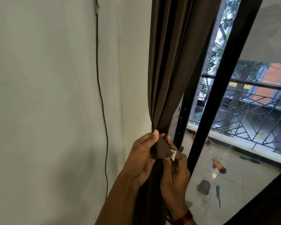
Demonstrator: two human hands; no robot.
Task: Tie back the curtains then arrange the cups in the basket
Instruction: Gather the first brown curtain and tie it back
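Observation:
A dark brown curtain point(170, 65) hangs gathered into a narrow bunch beside the window frame. A brown tie-back strap point(162, 149) with a white patch at its end wraps the bunch at waist height. My left hand point(142, 157) grips the strap from the left, thumb on top. On the right, my right hand point(174, 172) pinches the strap's white-tipped end. Both hands are close together against the curtain. No cups or basket are in view.
A white wall point(47, 103) with a thin dark cable point(102, 103) running down it fills the left. A black window frame point(217, 88) stands to the right. Beyond the glass, a balcony floor holds gloves point(219, 165), a grey pot point(203, 187) and a green tool point(218, 194).

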